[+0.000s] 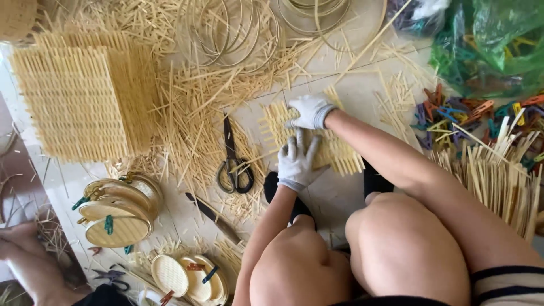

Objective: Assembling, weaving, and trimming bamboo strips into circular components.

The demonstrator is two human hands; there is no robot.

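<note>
A small woven bamboo mat is pressed flat on the floor by two gloved hands, just in front of the person's knees.

The left hand is laid on the mat's near left part with fingers spread; the right hand is set on its far edge with fingers curled, though whether a strip is pinched there cannot be told. The mat's middle is hidden by the hands and the right forearm. Black scissors are seen just left, among loose bamboo strips, with a knife nearer. Further out, stacked woven panels, bamboo rings, clipped round basket lids and coloured clips are spread. A green bag is cut off at the top right, and another person's foot at the lower left.
</note>
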